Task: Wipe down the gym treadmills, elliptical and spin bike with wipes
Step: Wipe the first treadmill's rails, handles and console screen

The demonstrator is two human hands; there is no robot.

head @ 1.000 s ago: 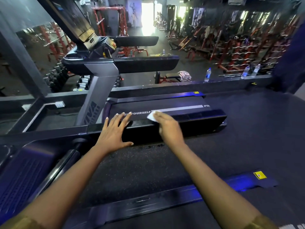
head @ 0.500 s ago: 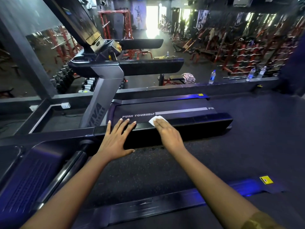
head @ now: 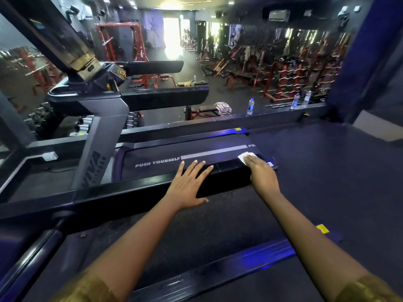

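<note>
A black treadmill handrail (head: 135, 192) runs across the middle of the view. My left hand (head: 188, 184) rests flat on it with straight, spread fingers. My right hand (head: 260, 173) presses a white wipe (head: 244, 157) onto the right end of the same rail; only a corner of the wipe shows past the fingers. Beyond the rail lies the neighbouring treadmill's belt (head: 165, 155), printed "PUSH YOURSELF", with its grey upright and console (head: 96, 136) at the left. Below my arms is the dark belt (head: 174, 232) of the treadmill I lean over.
A low ledge (head: 272, 118) behind the treadmills carries three water bottles (head: 250, 106) and a folded cloth (head: 222, 108). Red weight racks and benches (head: 272, 73) fill the gym floor beyond. A dark blue pillar (head: 357, 62) stands at the right.
My right hand has slid the wipe to the right along the rail, from near the left hand to the rail's right end. My left hand has stayed flat on the rail.
</note>
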